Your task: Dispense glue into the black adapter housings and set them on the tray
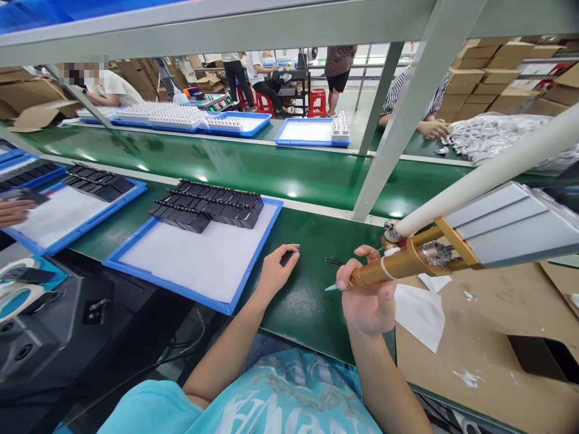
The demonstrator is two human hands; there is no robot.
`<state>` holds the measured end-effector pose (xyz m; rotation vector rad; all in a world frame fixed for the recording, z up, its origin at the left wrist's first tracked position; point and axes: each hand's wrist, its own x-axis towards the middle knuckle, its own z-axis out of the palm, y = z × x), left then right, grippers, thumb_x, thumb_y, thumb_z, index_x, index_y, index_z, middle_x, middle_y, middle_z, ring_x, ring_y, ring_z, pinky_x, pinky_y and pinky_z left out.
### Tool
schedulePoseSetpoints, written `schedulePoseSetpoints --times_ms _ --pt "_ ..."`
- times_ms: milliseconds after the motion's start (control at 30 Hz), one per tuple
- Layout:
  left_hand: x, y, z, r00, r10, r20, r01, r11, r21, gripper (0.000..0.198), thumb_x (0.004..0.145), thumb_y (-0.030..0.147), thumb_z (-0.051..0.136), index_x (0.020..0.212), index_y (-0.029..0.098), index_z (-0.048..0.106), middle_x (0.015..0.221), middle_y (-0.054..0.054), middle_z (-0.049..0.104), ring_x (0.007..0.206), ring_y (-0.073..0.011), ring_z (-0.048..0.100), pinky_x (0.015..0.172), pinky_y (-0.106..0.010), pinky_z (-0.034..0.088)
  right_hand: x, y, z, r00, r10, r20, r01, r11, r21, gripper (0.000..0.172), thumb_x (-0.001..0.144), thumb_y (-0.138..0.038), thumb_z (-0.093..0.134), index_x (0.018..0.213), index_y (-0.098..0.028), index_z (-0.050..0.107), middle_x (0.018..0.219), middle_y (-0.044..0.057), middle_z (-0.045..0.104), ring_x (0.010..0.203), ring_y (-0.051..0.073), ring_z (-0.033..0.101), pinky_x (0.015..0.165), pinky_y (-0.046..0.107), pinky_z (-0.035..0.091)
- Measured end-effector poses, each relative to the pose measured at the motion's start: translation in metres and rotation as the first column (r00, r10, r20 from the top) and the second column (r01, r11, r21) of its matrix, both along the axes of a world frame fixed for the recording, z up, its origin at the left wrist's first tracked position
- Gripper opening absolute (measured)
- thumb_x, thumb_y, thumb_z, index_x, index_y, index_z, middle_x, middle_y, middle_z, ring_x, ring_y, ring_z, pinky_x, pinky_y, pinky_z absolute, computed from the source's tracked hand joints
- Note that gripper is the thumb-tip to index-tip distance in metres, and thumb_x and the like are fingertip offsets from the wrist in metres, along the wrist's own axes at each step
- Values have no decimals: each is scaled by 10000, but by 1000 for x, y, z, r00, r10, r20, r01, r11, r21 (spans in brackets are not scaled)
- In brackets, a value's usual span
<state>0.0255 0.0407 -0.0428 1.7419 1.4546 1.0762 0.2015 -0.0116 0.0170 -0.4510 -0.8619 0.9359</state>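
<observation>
My left hand (277, 271) is over the green bench, its fingers closed on a small black part (286, 258) that they mostly hide. To the right, my right hand (368, 301) wraps round the bronze-coloured barrel of a glue gun (402, 263). A pale, tapered nozzle (332, 288) points left from it, toward my left hand but apart from it. Behind the nozzle, a thin black piece with a looped end (333, 261) lies on the bench. Left of my left hand is a blue tray (190, 292) with rows of black box-shaped parts (212, 204) at its far side.
A brown board (456, 361) on the right bears white paper (418, 313), white residue and a black open box (543, 357). A slanted metal post (398, 120) rises ahead. At far left, another person's hand (15, 211) is beside another tray (67, 220).
</observation>
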Motion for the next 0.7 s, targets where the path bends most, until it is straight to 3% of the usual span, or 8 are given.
schedulePoseSetpoints --times_ms 133,300,433,700 --pt "-10 2 -1 996 -95 -1 94 991 -91 277 901 397 538 1083 240 677 1234 -30 664 1165 -218 599 1033 -367 443 0 0 -1 1000 16 -14 -15 1000 16 252 852 -429 532 1076 -314 544 1084 9 533 538 97 581 486 290 389" --pt "-10 -1 -3 999 -20 -50 15 994 -107 305 907 448 528 1082 264 698 1150 -5 699 1059 -216 639 946 -329 481 1 0 -2 999 27 -20 -27 1000 9 279 862 -412 528 1131 -336 538 1087 3 542 544 99 586 505 301 406" --pt "-9 0 -3 998 -39 -54 33 995 -92 304 910 446 527 1088 266 696 1133 1 703 1017 -209 649 935 -326 486 1 0 -2 999 27 -24 -26 1000 16 274 860 -395 532 1128 -339 546 1082 3 546 543 99 586 501 296 400" --pt "-22 9 -7 979 -160 124 183 961 -206 374 877 455 595 1184 255 670 1254 -25 660 1200 -229 584 1054 -363 441 1 1 -3 1000 9 -26 -9 1000 9 316 849 -400 543 1155 -325 543 1072 11 536 545 96 587 500 291 394"
